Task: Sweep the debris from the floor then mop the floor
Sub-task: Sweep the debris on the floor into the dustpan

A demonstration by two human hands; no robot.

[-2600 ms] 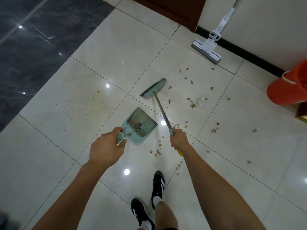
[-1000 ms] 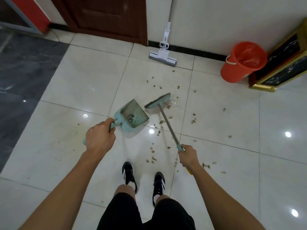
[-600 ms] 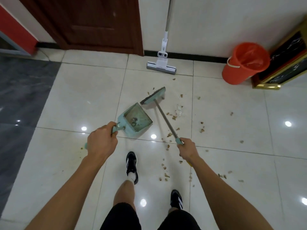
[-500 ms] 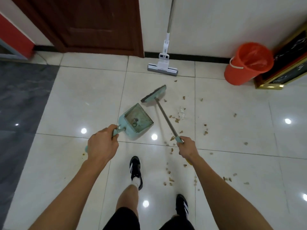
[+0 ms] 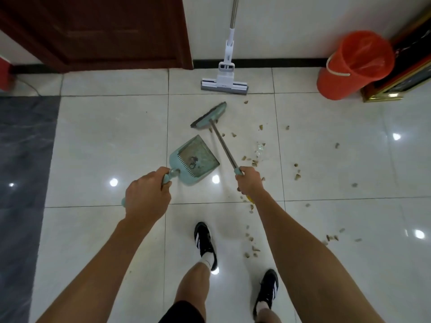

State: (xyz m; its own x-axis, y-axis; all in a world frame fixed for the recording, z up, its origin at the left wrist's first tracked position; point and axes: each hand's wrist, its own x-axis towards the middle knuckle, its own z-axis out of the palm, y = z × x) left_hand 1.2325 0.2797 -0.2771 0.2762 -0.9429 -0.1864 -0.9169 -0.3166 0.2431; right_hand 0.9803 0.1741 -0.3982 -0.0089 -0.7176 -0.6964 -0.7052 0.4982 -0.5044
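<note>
My left hand [image 5: 147, 194] grips the handle of a teal dustpan [image 5: 194, 159], held above the white tiled floor with a little dirt in it. My right hand [image 5: 249, 183] grips the metal handle of a small teal broom [image 5: 210, 116], whose head sits ahead of the dustpan. Brown debris [image 5: 254, 163] is scattered on the tiles to the right of the broom and down past my feet. A white sponge mop [image 5: 225, 82] leans against the far wall.
A red bucket [image 5: 349, 66] stands at the wall on the right, beside a gold-framed board [image 5: 396, 87]. A dark wooden door [image 5: 105, 31] is at the back left, and dark grey tiles [image 5: 21, 159] run along the left. My two black shoes are below.
I have stepped forward toward the wall, so mop and bucket are nearer. Broom and dustpan stay in my hands, the broom head reaching further ahead past some debris.
</note>
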